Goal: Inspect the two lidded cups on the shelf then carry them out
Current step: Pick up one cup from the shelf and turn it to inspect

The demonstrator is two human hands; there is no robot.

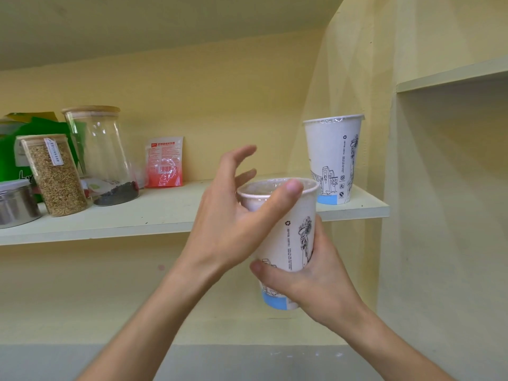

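Note:
A white paper cup (291, 237) with black line drawings, a blue base band and a clear sealed lid is held in front of the shelf (165, 213). My right hand (316, 281) wraps its lower half from the right. My left hand (236, 213) is at its rim, thumb resting across the lid edge, the other fingers spread behind. A second matching lidded cup (334, 158) stands upright at the shelf's right end, apart from both hands.
On the shelf's left stand a glass jar of grain (55, 174), a taller glass jar with a wooden lid (101, 155), a metal tin (16, 202), a green bag (33, 127) and a red packet (164, 162). A side wall and another shelf (450, 75) lie to the right.

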